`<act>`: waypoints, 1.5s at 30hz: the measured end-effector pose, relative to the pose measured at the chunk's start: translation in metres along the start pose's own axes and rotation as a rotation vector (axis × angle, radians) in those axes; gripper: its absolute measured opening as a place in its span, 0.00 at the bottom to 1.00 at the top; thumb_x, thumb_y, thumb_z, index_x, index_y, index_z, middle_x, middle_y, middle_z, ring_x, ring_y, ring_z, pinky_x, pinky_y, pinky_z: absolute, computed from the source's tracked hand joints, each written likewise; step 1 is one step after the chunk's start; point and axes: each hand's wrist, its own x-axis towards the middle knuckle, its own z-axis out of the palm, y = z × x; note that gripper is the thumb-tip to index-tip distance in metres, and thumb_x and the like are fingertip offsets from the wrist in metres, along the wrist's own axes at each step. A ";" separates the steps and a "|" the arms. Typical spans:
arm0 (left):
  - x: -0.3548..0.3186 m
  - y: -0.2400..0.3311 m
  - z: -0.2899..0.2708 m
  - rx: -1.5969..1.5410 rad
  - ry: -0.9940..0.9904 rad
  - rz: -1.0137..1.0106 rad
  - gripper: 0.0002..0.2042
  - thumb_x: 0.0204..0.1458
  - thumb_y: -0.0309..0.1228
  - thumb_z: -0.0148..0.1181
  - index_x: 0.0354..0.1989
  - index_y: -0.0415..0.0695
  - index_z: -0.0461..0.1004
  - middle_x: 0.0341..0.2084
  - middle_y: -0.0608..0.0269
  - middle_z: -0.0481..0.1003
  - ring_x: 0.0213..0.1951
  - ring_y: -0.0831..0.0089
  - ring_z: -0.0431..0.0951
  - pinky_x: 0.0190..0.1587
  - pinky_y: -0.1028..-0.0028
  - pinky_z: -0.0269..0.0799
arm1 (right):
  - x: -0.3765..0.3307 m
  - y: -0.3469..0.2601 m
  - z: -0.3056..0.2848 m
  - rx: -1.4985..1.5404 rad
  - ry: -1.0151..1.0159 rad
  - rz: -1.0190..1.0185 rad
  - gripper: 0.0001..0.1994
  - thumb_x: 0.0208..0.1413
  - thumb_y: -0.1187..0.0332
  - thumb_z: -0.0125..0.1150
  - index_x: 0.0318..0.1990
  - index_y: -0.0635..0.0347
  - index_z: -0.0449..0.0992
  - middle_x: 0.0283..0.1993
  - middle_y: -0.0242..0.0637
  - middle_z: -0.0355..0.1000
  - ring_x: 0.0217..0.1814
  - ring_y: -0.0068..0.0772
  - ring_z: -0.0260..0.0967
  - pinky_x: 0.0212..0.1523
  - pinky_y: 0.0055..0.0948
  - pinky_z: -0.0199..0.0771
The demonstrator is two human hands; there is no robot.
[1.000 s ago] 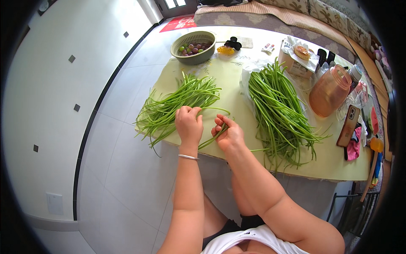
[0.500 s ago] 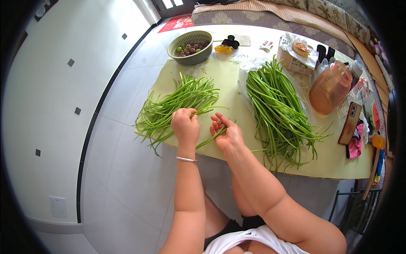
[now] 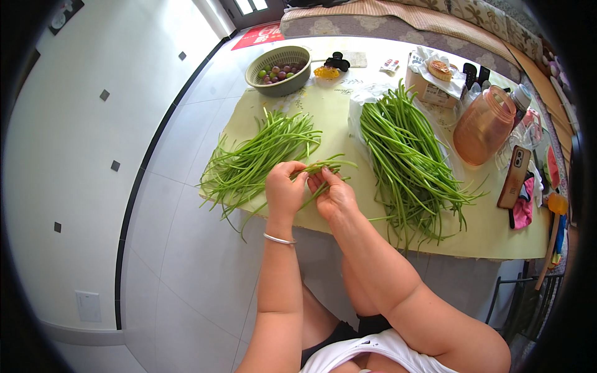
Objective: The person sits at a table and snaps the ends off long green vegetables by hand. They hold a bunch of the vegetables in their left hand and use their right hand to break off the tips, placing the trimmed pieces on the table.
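My left hand (image 3: 285,194), with a silver bangle on its wrist, is closed around a few long green vegetable stems (image 3: 333,164) whose ends stick out to the right. My right hand (image 3: 336,198) meets it at the table's front edge, palm turned up, its thumb and fingers pinching the same stems. A loose pile of green stems (image 3: 264,148) lies just beyond my left hand. To the right, a larger bundle of stems (image 3: 410,152) rests on a clear plastic bag (image 3: 358,118), its thin ends hanging over the front edge.
On the pale yellow table (image 3: 336,118) stand a grey-green colander (image 3: 280,86) with grapes, a hair claw (image 3: 336,61), a box (image 3: 429,90) topped by a round pastry (image 3: 439,70), and an orange translucent jug (image 3: 485,127). A phone (image 3: 514,177) leans near the right edge.
My left hand has moved right, up against my right hand, bringing stems with it. My right fingers have closed on those stems; before, the hands were apart.
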 end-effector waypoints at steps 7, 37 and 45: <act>0.002 -0.005 -0.005 0.037 -0.040 -0.076 0.06 0.41 0.20 0.65 0.30 0.36 0.77 0.25 0.58 0.78 0.29 0.72 0.77 0.35 0.74 0.72 | 0.000 -0.010 0.002 0.048 -0.002 -0.041 0.08 0.65 0.69 0.47 0.48 0.59 0.68 0.47 0.39 0.72 0.50 0.37 0.70 0.55 0.39 0.68; 0.000 0.009 -0.019 0.021 -0.084 -0.103 0.04 0.43 0.22 0.64 0.27 0.35 0.78 0.20 0.59 0.77 0.24 0.76 0.75 0.31 0.76 0.70 | -0.004 -0.018 0.008 0.157 -0.064 -0.034 0.12 0.61 0.75 0.50 0.51 0.56 0.65 0.52 0.44 0.71 0.54 0.38 0.70 0.51 0.39 0.68; -0.001 -0.004 -0.001 0.066 -0.140 -0.137 0.07 0.41 0.27 0.68 0.27 0.37 0.79 0.22 0.56 0.76 0.25 0.71 0.75 0.30 0.72 0.70 | 0.011 -0.014 -0.004 0.105 0.042 -0.074 0.09 0.59 0.77 0.50 0.47 0.64 0.68 0.38 0.41 0.70 0.38 0.35 0.69 0.41 0.34 0.72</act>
